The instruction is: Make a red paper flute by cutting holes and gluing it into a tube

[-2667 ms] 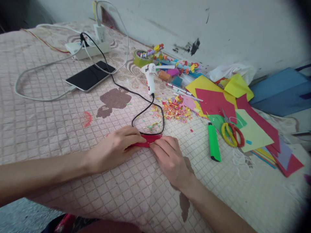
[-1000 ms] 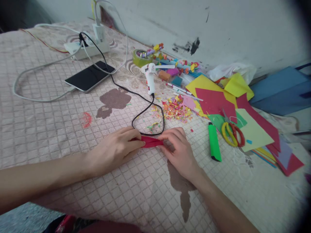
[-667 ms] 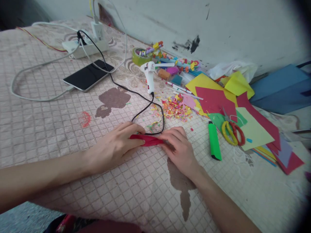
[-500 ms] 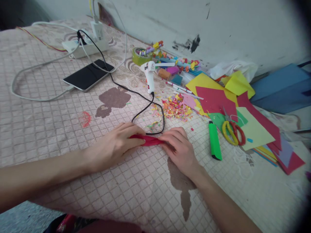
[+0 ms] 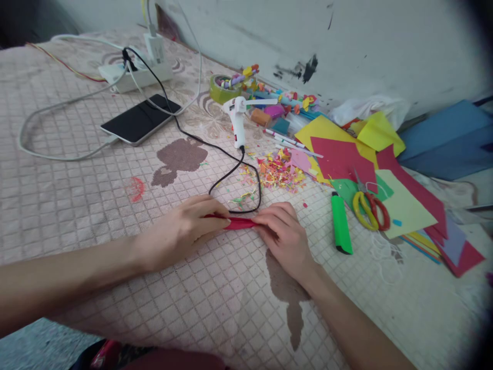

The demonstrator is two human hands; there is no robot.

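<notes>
A narrow strip of red, folded or rolled paper-like material (image 5: 241, 223) lies stretched between my two hands, low over the checked cloth. My left hand (image 5: 185, 231) pinches its left end, with the fingertips covering that part. At the other end, my right hand (image 5: 283, 239) grips the strip between thumb and fingers. Just beyond the strip runs a loop of black cord (image 5: 259, 190) that leads to a white glue gun (image 5: 238, 123). Both ends of the red piece are partly hidden by my fingers.
Colourful paper scraps (image 5: 281, 172) lie behind my right hand. To the right are a green cutter or marker (image 5: 341, 226), scissors (image 5: 365, 209) and coloured paper sheets (image 5: 410, 205). A phone (image 5: 140, 119) and a power strip (image 5: 134, 77) sit at the back left.
The red strip between my hands looks slightly narrower and smoother than before. My hands have barely moved and still hold both ends.
</notes>
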